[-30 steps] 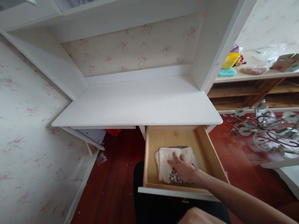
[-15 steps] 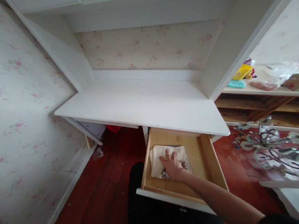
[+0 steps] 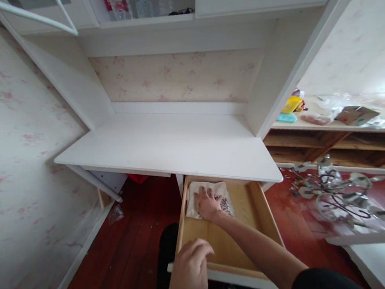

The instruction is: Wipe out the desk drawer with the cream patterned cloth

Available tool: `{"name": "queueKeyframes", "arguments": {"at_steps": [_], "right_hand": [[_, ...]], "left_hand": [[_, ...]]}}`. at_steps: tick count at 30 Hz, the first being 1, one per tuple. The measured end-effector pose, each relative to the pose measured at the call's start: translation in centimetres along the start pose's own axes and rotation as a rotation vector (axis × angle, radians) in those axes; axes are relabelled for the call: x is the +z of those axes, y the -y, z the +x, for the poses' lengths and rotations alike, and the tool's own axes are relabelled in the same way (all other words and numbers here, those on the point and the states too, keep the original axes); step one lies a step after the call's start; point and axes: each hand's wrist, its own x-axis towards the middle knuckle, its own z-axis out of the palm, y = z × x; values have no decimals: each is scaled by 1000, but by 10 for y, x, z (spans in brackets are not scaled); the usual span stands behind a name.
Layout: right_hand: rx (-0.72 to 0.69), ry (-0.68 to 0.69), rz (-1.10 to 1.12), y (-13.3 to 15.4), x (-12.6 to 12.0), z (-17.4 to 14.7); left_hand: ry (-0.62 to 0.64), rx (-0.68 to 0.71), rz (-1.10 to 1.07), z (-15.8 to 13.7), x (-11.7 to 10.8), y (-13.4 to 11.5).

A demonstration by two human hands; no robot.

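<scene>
My right hand point(image 3: 208, 204) lies flat with spread fingers on a folded cream cloth point(image 3: 192, 203) with a dark printed pattern. The cloth rests in the back left part of a pulled-out wooden drawer point(image 3: 243, 207). Over the drawer's front left corner is my left hand point(image 3: 190, 270), its fingers loosely bent and apart, with nothing visible in it. Part of the drawer's white front is hidden behind my left hand and right forearm.
Above the drawer spreads a white desk top point(image 3: 165, 142), under a cabinet holding plastic bottles point(image 3: 145, 4). A metal chandelier point(image 3: 341, 190) lies on the red floor at right. Behind it, a low wooden shelf point(image 3: 293, 140) carries bags and a cardboard box point(image 3: 356, 114).
The cloth has slid toward the drawer's back under my right hand. My left hand has come into view at the front left corner. The camera has tilted up.
</scene>
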Motion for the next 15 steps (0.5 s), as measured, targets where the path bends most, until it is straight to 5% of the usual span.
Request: {"name": "queueKeyframes", "arguments": {"at_steps": [6,15], "right_hand": [[-26,66,36,-5,21,-10],[106,149,94,-26,1,-11]], "left_hand": [[52,113,525,-47,52,47],[3,156,658,-70,67,63]]}}
